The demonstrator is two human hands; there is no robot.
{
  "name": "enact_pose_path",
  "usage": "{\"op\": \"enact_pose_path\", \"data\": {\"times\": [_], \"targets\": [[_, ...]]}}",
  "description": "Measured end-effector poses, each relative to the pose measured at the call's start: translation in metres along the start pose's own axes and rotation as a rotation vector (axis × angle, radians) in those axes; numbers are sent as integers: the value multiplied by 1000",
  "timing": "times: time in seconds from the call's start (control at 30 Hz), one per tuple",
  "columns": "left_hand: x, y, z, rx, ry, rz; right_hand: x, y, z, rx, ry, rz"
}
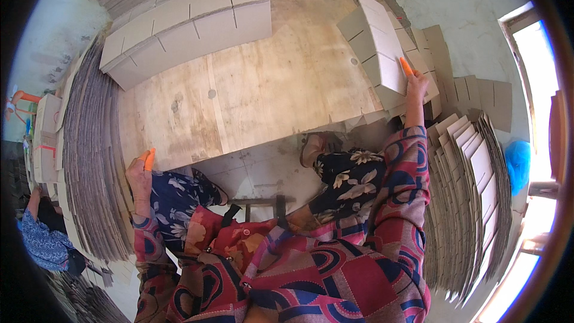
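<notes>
Pale plywood forms the table (263, 90), the largest item; on its far left side it bears a block of grey slotted cardboard (239, 21), packed upright. A long row of cardboard sheets (89, 161), edges outward, closes off the left end. A second row (463, 185) stands at the right, near the person's right sleeve. Loose slotted pieces (359, 42) overlap along the table's right side.

The slotted sheet (382, 36) is raised and tilted above those pieces; the right hand (417, 87) grips its near end, fingers closed, thumb not clearly seen. The left hand (140, 179) is at the near left corner, partly open with fingers bent; whether it touches the wood cannot be told. A blue plastic bag (517, 164) is by the right wall, contents hidden. Orange finger covers (406, 67) show on both hands.

Plywood surface extends between the block and the loose pieces, reaching the slanting front edge. The person's knees flank the floor below that edge, well apart.
</notes>
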State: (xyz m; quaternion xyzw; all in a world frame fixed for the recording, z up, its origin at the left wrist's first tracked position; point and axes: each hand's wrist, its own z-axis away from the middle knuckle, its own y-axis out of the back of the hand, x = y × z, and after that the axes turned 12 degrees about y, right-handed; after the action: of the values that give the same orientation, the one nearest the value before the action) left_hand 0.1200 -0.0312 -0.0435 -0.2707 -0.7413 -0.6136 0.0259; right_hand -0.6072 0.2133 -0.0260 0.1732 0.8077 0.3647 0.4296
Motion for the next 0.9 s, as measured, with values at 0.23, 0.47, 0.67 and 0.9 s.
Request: {"op": "enact_pose_path", "data": {"times": [0.23, 0.47, 0.67, 0.9], "targets": [[-6, 3, 3, 11, -20, -20, -22, -7, 15, -105, -21, -600], [-1, 1, 0, 6, -53, -8, 8, -7, 5, -140, 124, 356], [0, 2, 2, -1, -52, 0, -53, 19, 20, 263, 231, 174], [37, -4, -14, 2, -121, 141, -148, 57, 34, 455, 213, -435]]}}
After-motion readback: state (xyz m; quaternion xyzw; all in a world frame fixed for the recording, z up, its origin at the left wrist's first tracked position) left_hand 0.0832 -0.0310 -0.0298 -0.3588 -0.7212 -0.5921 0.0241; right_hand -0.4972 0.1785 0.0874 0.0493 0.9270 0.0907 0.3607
